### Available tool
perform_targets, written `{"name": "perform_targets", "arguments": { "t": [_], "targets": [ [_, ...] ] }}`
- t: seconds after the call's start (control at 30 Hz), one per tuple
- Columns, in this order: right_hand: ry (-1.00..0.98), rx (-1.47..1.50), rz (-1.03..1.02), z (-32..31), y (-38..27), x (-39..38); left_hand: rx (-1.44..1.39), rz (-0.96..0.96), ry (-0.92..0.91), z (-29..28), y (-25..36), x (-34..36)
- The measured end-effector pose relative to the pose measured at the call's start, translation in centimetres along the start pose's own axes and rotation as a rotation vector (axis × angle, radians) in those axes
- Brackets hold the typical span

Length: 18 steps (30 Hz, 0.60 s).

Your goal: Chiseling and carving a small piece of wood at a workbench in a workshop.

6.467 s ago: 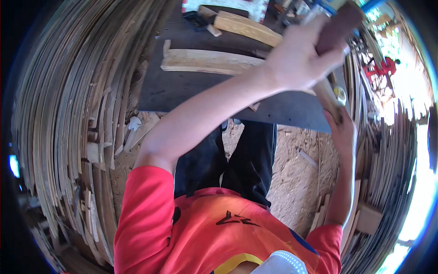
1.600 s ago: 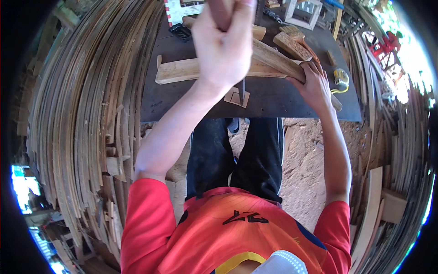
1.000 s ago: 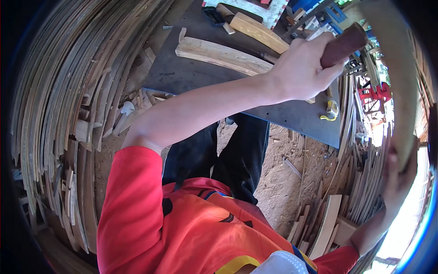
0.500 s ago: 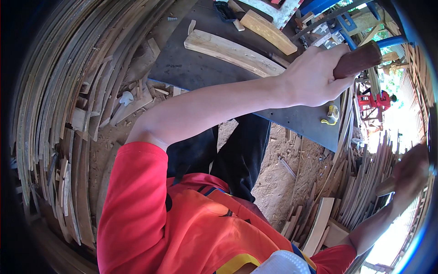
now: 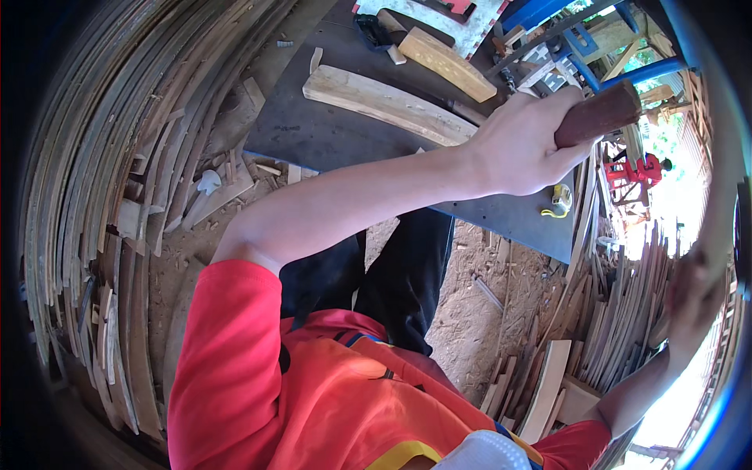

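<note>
My left hand (image 5: pixel 539 139) is closed around a thick reddish-brown wooden handle (image 5: pixel 597 111), raised over the right part of the dark tabletop (image 5: pixel 345 129). At the far right rim my right hand (image 5: pixel 688 301) is blurred, closed on a long wooden piece (image 5: pixel 713 215) that runs up the picture's edge. On the tabletop lie a long pale board (image 5: pixel 380 98), a shorter yellowish block (image 5: pixel 446 63), a black object (image 5: pixel 372 35) and a yellow tape measure (image 5: pixel 559 200). The tape measure sits just below my left hand.
Long wooden strips (image 5: pixel 90 180) are stacked at left, more strips (image 5: pixel 623 309) at right. A white board (image 5: pixel 489 19) and blue metal frame (image 5: pixel 642 74) stand at the back. A person in red (image 5: pixel 647 171) is in the distance. Wood scraps lie on the dirt floor (image 5: pixel 478 329).
Since 1.6 seconds ago my right hand has left the tabletop, carrying the wooden piece to the far right. In the last second this piece swung at the rim; my left hand shifted only slightly.
</note>
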State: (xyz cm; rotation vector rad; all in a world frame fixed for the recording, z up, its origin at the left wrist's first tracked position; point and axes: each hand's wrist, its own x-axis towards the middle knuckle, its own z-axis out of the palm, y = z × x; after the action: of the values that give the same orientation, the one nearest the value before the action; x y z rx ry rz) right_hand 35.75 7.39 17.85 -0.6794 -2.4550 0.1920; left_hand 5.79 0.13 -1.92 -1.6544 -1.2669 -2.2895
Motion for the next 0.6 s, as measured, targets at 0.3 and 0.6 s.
{"name": "perform_targets", "arguments": {
  "t": [0.3,0.6],
  "targets": [
    [0.013,-0.235,0.006,1.9,-1.4,-0.2,0.020,-0.051,-0.041,-0.3,-0.2,0.0],
    [-0.155,-0.128,0.029,3.2,-4.1,0.8,0.060,-0.029,-0.038,-0.3,-0.3,-0.3]
  ]
}}
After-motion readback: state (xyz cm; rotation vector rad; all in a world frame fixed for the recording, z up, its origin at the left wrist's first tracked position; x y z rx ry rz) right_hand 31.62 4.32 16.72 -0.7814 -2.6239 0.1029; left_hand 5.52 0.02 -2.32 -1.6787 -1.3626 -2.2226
